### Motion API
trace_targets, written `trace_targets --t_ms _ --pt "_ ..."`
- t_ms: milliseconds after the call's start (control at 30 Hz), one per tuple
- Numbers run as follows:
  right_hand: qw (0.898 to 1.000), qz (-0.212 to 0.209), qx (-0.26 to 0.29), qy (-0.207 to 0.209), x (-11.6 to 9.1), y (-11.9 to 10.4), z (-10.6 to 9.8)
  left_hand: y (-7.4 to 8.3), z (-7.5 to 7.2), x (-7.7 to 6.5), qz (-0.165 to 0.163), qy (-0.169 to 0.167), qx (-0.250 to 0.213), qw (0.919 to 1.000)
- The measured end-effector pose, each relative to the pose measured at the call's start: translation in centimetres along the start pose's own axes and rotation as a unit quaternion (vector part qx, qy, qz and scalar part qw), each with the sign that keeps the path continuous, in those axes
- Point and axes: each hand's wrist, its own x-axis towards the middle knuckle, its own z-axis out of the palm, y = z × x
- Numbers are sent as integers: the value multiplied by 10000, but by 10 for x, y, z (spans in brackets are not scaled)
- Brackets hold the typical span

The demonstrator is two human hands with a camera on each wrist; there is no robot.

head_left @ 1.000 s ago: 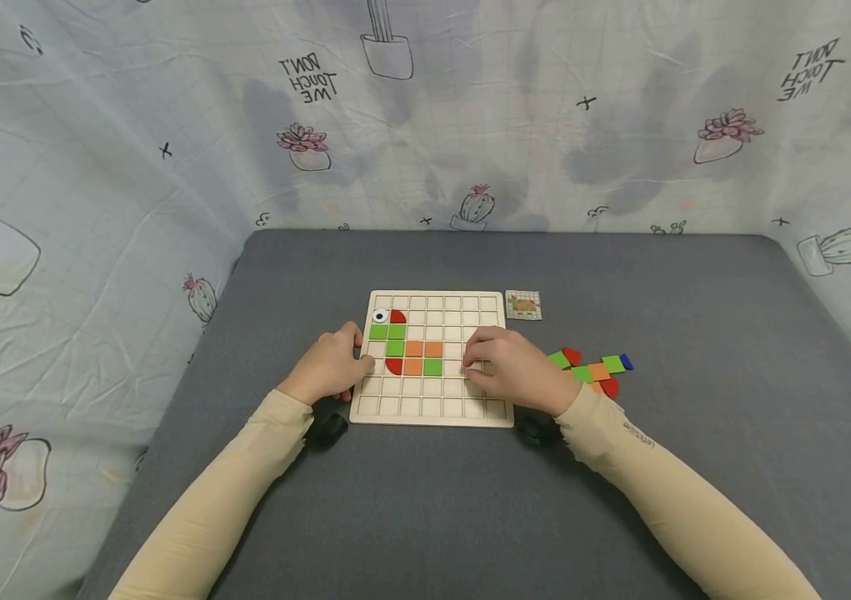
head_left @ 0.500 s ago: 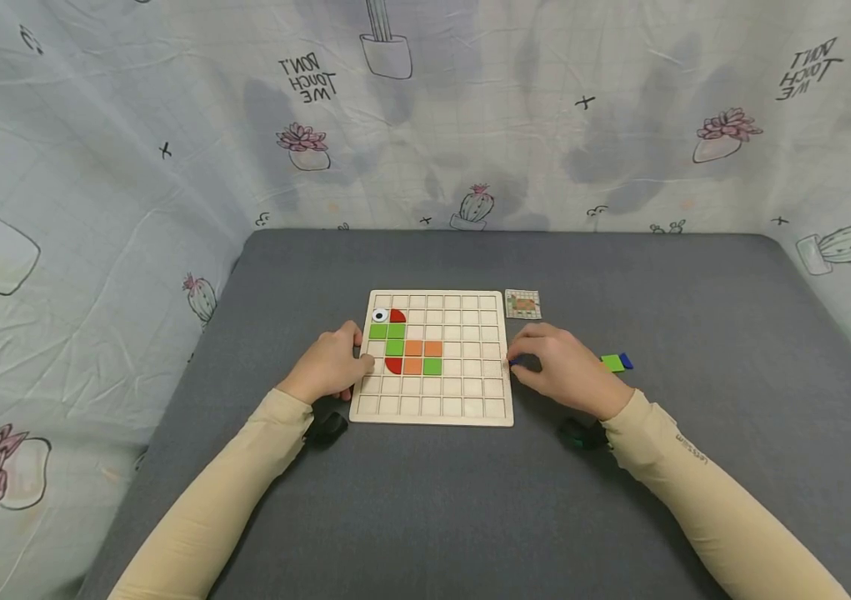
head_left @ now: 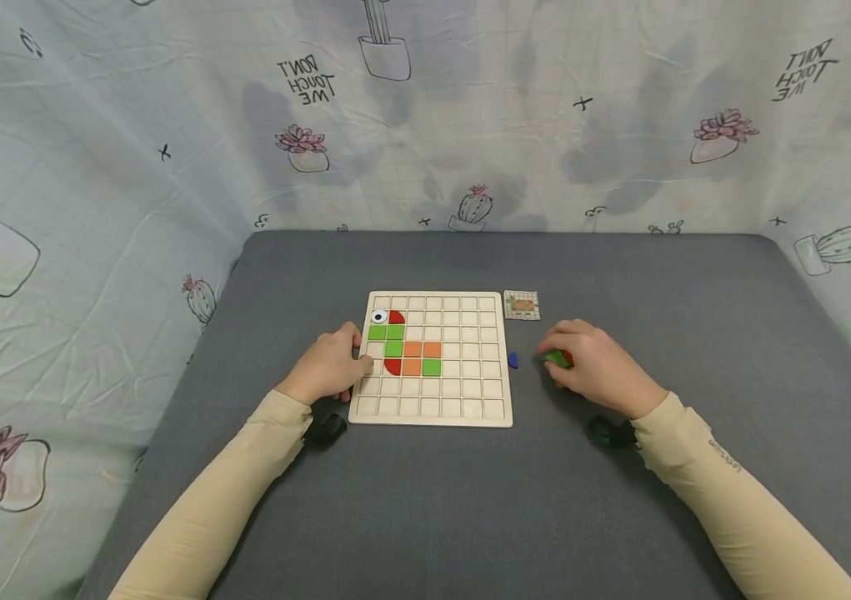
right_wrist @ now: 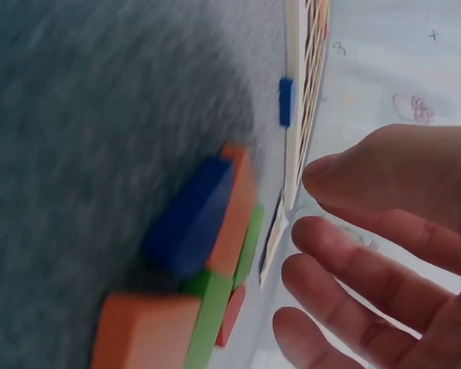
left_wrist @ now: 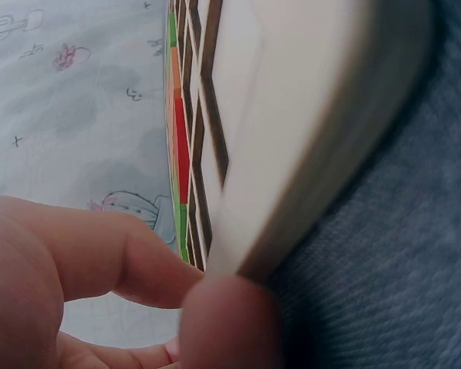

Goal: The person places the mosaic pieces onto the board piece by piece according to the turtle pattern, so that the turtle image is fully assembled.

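Observation:
My left hand (head_left: 326,365) holds the left edge of a pale wooden grid board (head_left: 470,408), thumb at the rim in the left wrist view. On the board lie a round eye piece (head_left: 378,317), red quarter-round tiles (head_left: 397,317), green squares (head_left: 394,349) and orange squares (head_left: 412,350). My right hand (head_left: 607,371) is over the loose tiles to the board's right, its thumb and fingers apart with nothing between them. Under it show a blue tile (right_wrist: 188,219), orange tile (right_wrist: 146,330), green tile (right_wrist: 207,315) and red tile (right_wrist: 231,315); the hand hides most of them in the head view.
A blue rounded tile (head_left: 513,360) lies alone just off the board's right edge. A small picture card (head_left: 521,305) sits by the board's upper right corner. The grey table (head_left: 425,517) meets a printed white cloth (head_left: 425,125) at the back and sides.
My right hand has moved right from over the board to the loose tiles. The blue tile it held half a second ago now lies beside the board. The left hand keeps its place.

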Motion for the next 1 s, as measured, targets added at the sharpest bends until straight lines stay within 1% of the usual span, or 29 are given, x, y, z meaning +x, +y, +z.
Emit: trace_targets --t_ms 133,433,733,1000 --pt "10000 4 -90 -31 -2 7 -1 0 0 0 -13 -6 -2 10000" --pt "9989 -283 -364 -41 -4 15 -2 0 0 -2 -50 -39 -54 10000" --pt "9990 -251 -361 -119 1 18 2 0 0 -2 -5 -21 -51 10000" --pt "9991 -167 -254 -289 0 16 -2 1 0 -1 -39 -24 -46 10000"
